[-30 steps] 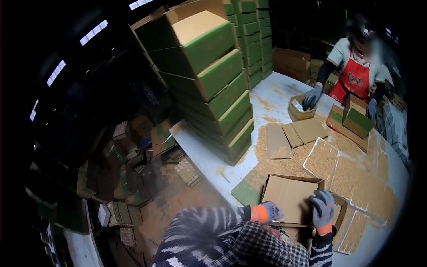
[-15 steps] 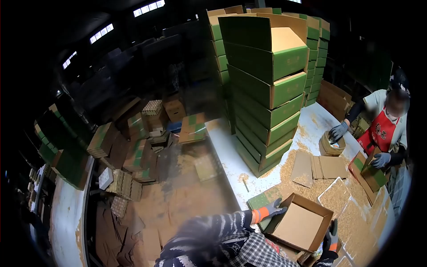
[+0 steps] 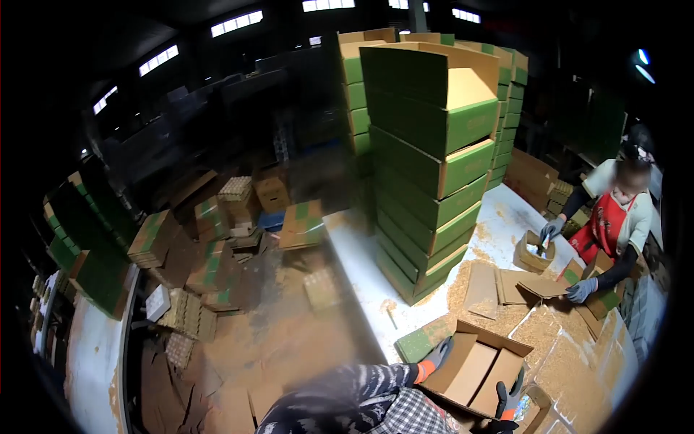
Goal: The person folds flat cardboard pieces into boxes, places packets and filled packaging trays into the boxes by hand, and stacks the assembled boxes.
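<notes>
An open cardboard box (image 3: 463,365) with a brown inside tilts over the near edge of the table. Its floor shows two panels with a dark gap between them. My left hand (image 3: 436,359), in a grey glove with an orange cuff, is closed on the box's left wall. At the near right corner my right hand (image 3: 510,396), gloved alike, grips the right wall, thumb toward the inside. Beneath the box's left side a flat green carton piece (image 3: 416,343) lies on the table. Close to my right hand is another open carton (image 3: 538,409) with small bluish-white things inside.
A tall stack of green cartons (image 3: 426,188) rises from the white table (image 3: 354,249). Flat cardboard pieces (image 3: 482,289) and sawdust-like bits (image 3: 571,369) cover its right part. Across it, a person in a red apron (image 3: 607,217) handles cardboard beside a small tub (image 3: 533,253). Cartons (image 3: 217,264) stand left.
My right hand has shifted left onto the box's wall, and a gap now shows across the box floor. The person opposite has lifted a flat cardboard piece. The view has tilted up slightly.
</notes>
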A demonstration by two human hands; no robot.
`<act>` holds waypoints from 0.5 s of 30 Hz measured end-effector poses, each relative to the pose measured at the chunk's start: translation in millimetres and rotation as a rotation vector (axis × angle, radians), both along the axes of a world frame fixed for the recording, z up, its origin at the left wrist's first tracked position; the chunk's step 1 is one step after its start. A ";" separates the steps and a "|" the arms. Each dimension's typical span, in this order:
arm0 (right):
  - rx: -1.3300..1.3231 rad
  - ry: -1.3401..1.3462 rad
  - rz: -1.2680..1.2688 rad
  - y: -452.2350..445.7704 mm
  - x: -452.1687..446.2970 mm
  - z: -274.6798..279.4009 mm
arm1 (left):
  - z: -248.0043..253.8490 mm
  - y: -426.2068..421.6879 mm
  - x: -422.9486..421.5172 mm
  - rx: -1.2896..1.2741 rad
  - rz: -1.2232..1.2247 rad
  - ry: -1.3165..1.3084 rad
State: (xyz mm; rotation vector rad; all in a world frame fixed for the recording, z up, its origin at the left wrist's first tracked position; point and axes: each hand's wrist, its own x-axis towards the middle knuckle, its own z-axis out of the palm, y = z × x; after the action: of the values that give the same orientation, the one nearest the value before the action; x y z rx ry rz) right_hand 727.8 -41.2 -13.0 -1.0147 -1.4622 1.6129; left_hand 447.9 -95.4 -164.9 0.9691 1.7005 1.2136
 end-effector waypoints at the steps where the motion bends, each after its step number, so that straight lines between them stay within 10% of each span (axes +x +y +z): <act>1: 0.012 0.092 -0.019 -2.7 -9.8 19.5 | -13.4 18.6 -9.0 0.120 -0.075 0.132; 4: 0.070 0.365 -0.063 -7.6 -37.9 84.0 | 137.4 11.4 -38.3 0.345 -0.364 -0.334; 8: 0.187 0.632 -0.153 18.9 -59.6 176.9 | 349.9 16.2 -115.4 0.914 -0.495 -0.286; 11: 0.467 0.701 -0.421 110.9 -58.5 212.6 | 469.3 9.5 -190.6 1.274 0.116 0.273; 15: 0.688 0.739 -0.328 156.9 -122.5 322.9 | 568.3 33.5 -305.4 1.661 0.296 -0.134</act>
State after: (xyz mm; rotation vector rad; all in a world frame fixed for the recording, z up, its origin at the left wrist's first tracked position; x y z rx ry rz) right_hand 605.3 115.8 309.9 -0.1957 -1.1106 0.9565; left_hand 142.5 -61.8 403.4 1.4047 0.3840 2.8638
